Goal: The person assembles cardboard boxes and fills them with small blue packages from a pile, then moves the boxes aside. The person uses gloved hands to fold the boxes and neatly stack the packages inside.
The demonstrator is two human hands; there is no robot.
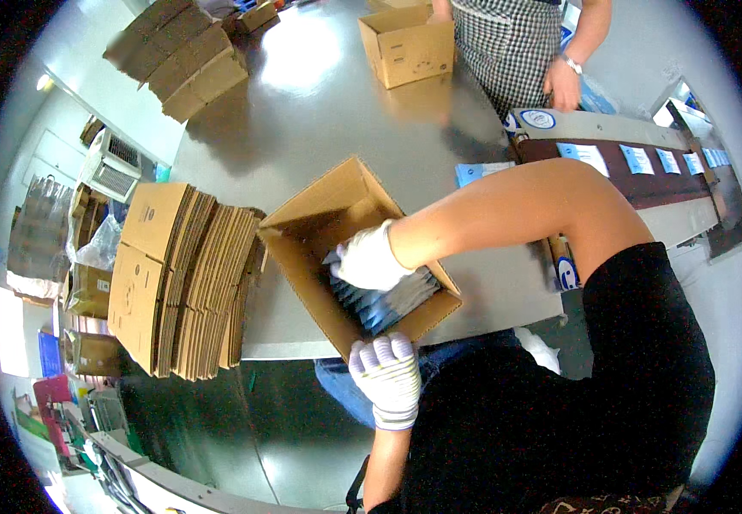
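Observation:
An uncovered cardboard box stands tilted in view at the table's near edge. Inside it, a row of blue-and-grey flat packets stands packed on edge. My left hand, in a white striped glove, has its fingers curled over the box's near rim. My right hand, also gloved in white, reaches into the box from the right. Its fingers are bent around the end of the packet row, at a dark-edged packet; the fingertips are partly hidden and a little blurred.
Folded cardboard boxes stand stacked left of my box, with more at the far left. A conveyor carrying blue-and-white packets runs at right. Across the metal table, a person in a checkered apron touches another box.

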